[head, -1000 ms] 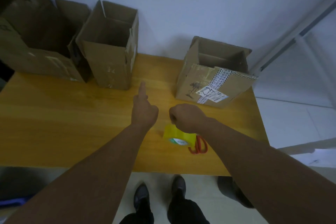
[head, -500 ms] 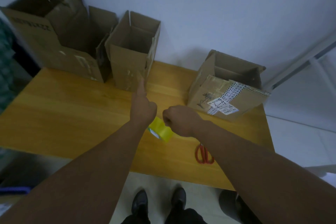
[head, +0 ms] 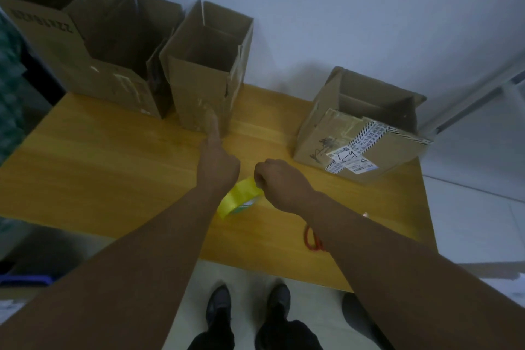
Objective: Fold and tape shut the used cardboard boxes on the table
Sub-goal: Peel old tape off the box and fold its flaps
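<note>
Wood-grain table (head: 99, 173), yellow-orange, stands against a plain white wall (head: 341, 8), with pale tiled floor (head: 468, 207) to its right and the person's dark shoes (head: 218, 307) below its near edge. Three open cardboard boxes stand along the back of the table. The large printed box (head: 56, 45) is at the left corner and the tall narrow box (head: 199, 88) is just beside it. The labelled box (head: 355, 145), with striped tape and white stickers, stands well apart to the right.

A roll of yellow tape (head: 238, 199) is near the front middle of the table, tilted up on edge between the two forearms. The right hand (head: 279, 182) is curled into a fist and pinches the roll's upper rim. The left hand (head: 217, 167) is just left of the roll. It holds nothing; its index finger points straight at the foot of the tall narrow box and its other fingers are folded in. Whether the fingertip touches the cardboard cannot be told. Red-handled scissors (head: 312, 239) lie partly under the right forearm.
</note>
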